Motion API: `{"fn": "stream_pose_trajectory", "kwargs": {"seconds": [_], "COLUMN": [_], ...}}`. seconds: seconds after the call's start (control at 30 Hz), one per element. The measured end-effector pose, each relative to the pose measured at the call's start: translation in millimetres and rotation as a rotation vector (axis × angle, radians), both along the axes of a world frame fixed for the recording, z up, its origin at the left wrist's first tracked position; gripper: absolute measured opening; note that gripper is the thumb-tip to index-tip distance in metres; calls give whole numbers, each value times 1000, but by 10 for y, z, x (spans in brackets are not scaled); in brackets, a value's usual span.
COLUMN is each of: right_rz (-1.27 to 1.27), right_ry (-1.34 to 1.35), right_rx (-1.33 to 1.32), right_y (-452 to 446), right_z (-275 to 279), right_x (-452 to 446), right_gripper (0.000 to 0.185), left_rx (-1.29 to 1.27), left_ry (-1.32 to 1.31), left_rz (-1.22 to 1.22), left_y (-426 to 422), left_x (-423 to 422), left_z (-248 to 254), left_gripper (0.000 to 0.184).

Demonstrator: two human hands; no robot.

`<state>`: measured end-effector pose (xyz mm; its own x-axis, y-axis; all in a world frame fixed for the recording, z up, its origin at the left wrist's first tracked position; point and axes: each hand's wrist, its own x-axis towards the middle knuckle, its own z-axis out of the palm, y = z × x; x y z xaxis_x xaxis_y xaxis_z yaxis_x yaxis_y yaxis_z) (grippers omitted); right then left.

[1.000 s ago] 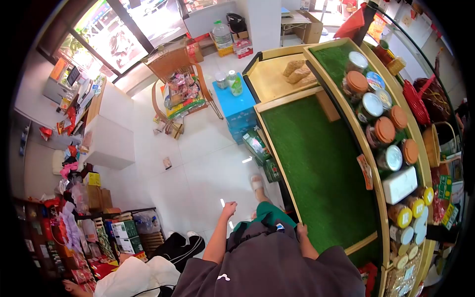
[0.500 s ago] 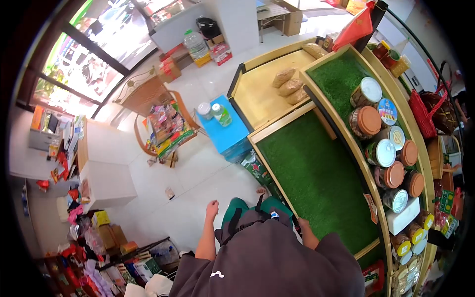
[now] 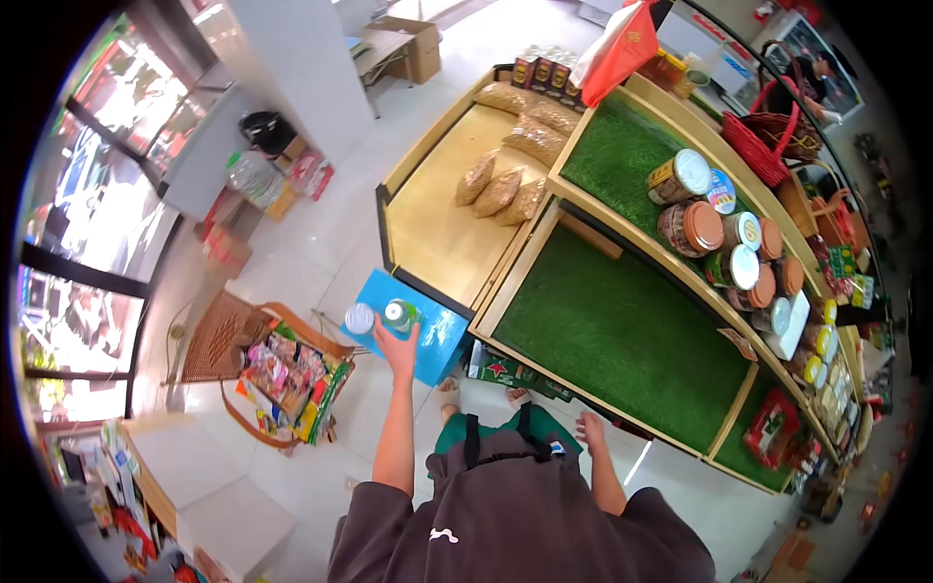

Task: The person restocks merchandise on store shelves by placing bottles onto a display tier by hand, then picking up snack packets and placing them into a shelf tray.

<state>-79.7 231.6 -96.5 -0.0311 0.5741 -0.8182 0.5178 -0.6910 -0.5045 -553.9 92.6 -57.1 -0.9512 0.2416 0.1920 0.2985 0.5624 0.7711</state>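
Observation:
My left hand reaches over the blue box, thumb and fingers spread at the near side of a small bottle with a white cap and green label. Whether the fingertips touch that bottle is hard to see. Just left of it stands a clear jar with a pale lid. My right hand hangs by the front edge of the green-lined shelf, holding nothing, its fingers loosely apart.
On the wooden display top lie several bags of grain-like food. Jars line the upper green shelf at right. A wicker chair heaped with packets stands left of the box. A green carton sits under the shelf.
My left hand has moved forward from beside my body to the bottle on the blue box. My right hand has come away from the shelf's edge. The view has shifted and turned.

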Motion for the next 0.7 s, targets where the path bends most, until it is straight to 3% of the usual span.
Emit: {"fn": "stream_pose_trajectory", "kwargs": {"seconds": [0.13,0.43,0.57,0.7], "right_rz": [74,-191,-435,-819], "right_ry": [-113,-181,-113,180], "right_rx": [108,122,140,74], "right_y": [-540,-1169,-1425,-1481], "right_z": [98,322,306,211], "right_x": [-94,186,365,547], "right_gripper": [35,33,36,42], "left_rx": [-25,72,-47,-105], "left_ry": [-76,-89,-164,-18], "left_rz": [-57,-118,-119,-390], "left_y": [72,106,59,68], "left_x": [-235,-272,-112,415], "left_z": [-258,-379,-255,-13], "left_gripper": [77,75,70,69]}}
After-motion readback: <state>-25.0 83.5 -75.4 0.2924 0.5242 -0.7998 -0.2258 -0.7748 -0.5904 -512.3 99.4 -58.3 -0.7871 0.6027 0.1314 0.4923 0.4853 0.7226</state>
